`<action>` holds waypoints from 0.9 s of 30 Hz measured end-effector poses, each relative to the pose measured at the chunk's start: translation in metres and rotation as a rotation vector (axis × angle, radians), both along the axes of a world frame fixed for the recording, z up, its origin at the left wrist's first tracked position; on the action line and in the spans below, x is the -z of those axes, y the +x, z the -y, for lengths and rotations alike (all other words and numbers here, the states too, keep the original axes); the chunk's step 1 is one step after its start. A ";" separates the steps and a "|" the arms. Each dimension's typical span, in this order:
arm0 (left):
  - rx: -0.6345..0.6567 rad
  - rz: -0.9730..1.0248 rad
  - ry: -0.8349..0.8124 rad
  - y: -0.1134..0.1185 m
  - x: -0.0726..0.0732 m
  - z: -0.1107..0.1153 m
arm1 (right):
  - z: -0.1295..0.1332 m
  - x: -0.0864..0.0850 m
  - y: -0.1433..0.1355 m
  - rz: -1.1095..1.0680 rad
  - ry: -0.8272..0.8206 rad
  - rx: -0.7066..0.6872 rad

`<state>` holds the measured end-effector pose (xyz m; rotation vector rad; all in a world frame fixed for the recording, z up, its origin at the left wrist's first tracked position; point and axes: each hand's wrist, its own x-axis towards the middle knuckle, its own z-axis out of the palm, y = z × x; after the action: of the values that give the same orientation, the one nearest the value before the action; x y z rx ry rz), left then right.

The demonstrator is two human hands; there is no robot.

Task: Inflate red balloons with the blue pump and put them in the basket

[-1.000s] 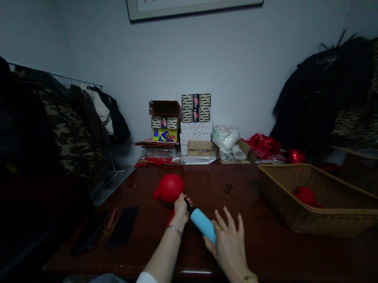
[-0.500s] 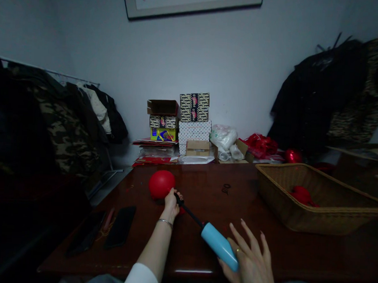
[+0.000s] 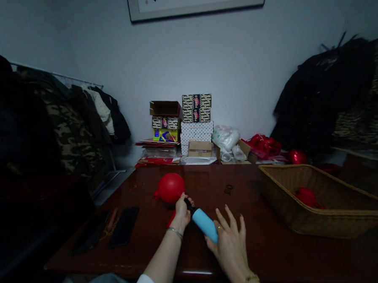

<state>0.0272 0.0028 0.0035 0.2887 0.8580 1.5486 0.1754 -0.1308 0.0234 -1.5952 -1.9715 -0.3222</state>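
The left hand (image 3: 181, 209) clamps the round red rubber balloon (image 3: 171, 187), probably fragile, at its neck; the right hand (image 3: 232, 247) grips the likely stiff, light-blue cylindrical pump (image 3: 204, 224).

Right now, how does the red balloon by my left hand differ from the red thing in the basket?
The balloon looks round and full, while the red thing looks smaller and flatter. The balloon is at your left hand, but the red thing lies inside the basket. Both share the same red colour.
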 end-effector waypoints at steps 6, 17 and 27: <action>-0.068 -0.065 0.020 0.001 0.001 -0.003 | -0.007 0.003 -0.008 -0.023 -0.014 -0.003; -0.140 -0.108 0.038 -0.034 -0.012 -0.028 | 0.023 0.023 0.043 0.098 0.101 -0.058; -0.146 -0.100 0.030 -0.036 -0.011 -0.027 | 0.027 0.022 0.052 0.109 0.096 -0.026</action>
<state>-0.0087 0.0303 0.0145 0.3338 0.9525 1.6947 0.2278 -0.1580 0.0014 -1.5191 -2.0238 -0.4957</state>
